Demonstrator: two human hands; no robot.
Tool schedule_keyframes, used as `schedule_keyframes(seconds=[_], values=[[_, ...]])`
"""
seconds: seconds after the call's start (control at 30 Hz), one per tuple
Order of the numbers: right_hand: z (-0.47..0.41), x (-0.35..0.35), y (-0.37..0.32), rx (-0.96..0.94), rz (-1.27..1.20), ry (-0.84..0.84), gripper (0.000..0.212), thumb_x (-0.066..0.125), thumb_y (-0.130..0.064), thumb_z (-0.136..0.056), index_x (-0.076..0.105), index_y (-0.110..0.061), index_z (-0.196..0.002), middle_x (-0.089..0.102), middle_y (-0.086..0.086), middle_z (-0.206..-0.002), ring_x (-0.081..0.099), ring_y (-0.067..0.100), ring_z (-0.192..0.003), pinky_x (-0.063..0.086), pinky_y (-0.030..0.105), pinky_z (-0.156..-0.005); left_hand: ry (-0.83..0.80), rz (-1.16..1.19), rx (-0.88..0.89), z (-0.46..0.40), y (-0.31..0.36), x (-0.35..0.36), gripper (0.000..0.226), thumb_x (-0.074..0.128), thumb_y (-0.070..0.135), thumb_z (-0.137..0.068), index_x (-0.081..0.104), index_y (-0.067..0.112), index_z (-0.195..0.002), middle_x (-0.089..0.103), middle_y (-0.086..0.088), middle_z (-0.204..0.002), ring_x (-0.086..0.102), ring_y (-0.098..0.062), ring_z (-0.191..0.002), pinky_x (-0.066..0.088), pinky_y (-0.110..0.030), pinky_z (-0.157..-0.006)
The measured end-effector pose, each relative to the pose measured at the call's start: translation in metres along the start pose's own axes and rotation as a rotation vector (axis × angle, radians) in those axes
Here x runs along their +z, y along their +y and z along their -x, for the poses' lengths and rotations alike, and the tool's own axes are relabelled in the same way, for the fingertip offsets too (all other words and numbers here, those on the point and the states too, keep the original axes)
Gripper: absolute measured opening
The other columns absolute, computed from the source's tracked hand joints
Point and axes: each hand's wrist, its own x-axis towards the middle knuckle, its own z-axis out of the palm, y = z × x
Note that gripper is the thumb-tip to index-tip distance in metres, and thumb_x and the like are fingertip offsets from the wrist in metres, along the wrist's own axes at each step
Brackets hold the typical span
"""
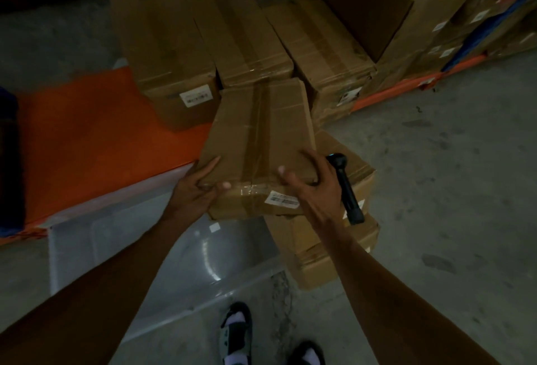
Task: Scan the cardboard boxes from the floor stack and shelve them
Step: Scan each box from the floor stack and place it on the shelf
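both hands clamp one box (258, 143) at its near end: the left hand (197, 187) cups the left corner, thumb along the front edge, and the right hand (311, 184) lies with spread fingers curled over the right corner. the box hangs tilted above the floor stack (334, 248), its label (282, 199) facing near. a black scanner (347, 188) lies on the stack, just beside the right hand. ahead, three boxes (241, 36) sit side by side on the shelf with the orange beam (87, 120).

Bare forearms (122, 271); black-strapped sandals (236, 332) over white socks (236, 319).
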Motion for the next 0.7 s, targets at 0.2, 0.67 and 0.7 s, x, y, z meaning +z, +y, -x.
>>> schedule_keyframes(seconds=[0.2,0.67,0.7], values=[[-0.006,0.006,0.000,0.052,-0.029,0.057,0.049,0.086,-0.041,-0.077,0.064,-0.049,-0.120,0.063,-0.021,-0.120,0.065,0.001,-0.107,0.058,0.018,-0.082,0.130,0.317,-0.174,-0.010,-0.004,0.009,0.083,0.084,0.053,-0.063,0.051,0.040,-0.139,0.045,0.007,-0.148,0.046,-0.011,-0.131,0.043,-0.026,-0.104],[-0.004,-0.002,-0.058,0.034,-0.015,0.114,0.041,0.077,-0.017,-0.083,0.068,-0.029,-0.121,0.063,-0.022,-0.092,0.066,-0.010,-0.071,0.054,0.016,-0.059,0.248,0.516,-0.229,-0.004,0.055,-0.019,0.049,0.086,0.032,-0.069,0.070,0.037,-0.115,0.062,0.009,-0.130,0.059,-0.012,-0.117,0.052,-0.033,-0.097],[-0.001,-0.005,-0.071,0.026,-0.021,0.109,0.041,0.077,-0.017,-0.083,0.068,-0.028,-0.121,0.065,-0.019,-0.093,0.067,-0.008,-0.071,0.053,0.014,-0.058,0.247,0.513,-0.223,0.000,0.067,-0.026,0.048,0.086,0.032,-0.069,0.070,0.037,-0.115,0.062,0.008,-0.129,0.059,-0.013,-0.117,0.052,-0.035,-0.098]])
